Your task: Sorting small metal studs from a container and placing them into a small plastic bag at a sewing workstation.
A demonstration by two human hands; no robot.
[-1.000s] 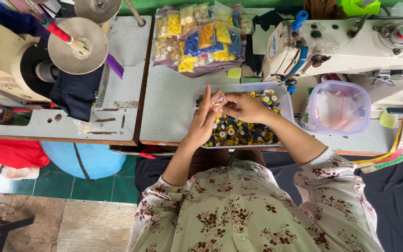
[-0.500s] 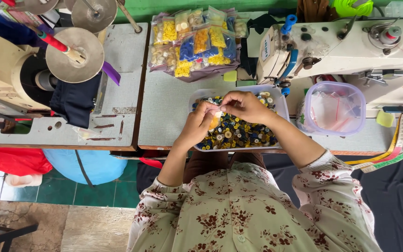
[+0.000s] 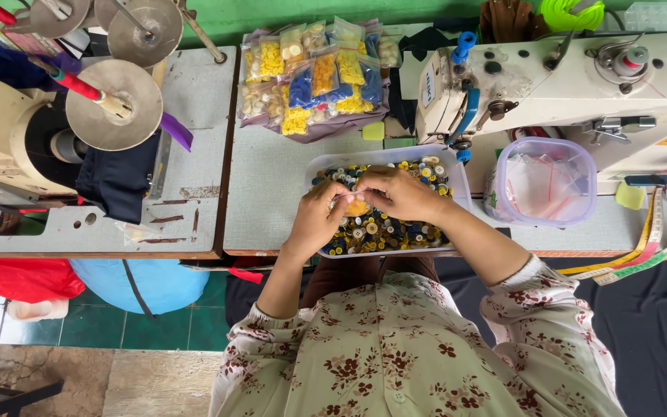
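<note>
- Left hand (image 3: pixel 319 216) and right hand (image 3: pixel 395 193) meet above a clear plastic tray (image 3: pixel 457 185) at the front edge of the grey table (image 3: pixel 272 177).
- Fingertips of both hands are pinched together at one spot over the tray. Something small and pale sits between them; too small to tell what it is.
- Grip: both hands closed in a fine pinch, thumbs against forefingers. Whether each one actually holds the small piece cannot be told for sure.
- Tray is filled with loose buttons (image 3: pixel 384 232), mostly yellow, dark blue and white, piled in a mixed heap. Hands hover just over the heap, with the right wrist crossing the tray's right side.
- Arms come from floral sleeves (image 3: pixel 550 309), elbows off the table edge.
- Just right of the tray: a round clear tub (image 3: pixel 580 208) with small see-through bags inside.
- Behind the tub and tray: a cream sewing machine (image 3: pixel 565 85), its head pointing left toward the tray.
- At the back of the table, left of the machine: a pile of small bags of sorted buttons (image 3: pixel 314 77), yellow, blue and cream.
- A measuring tape (image 3: pixel 642 255) hangs over the table's right front edge.
- Left, on a separate bench: metal discs (image 3: pixel 113 104) on rods, dark cloth (image 3: pixel 121 181) beneath.
</note>
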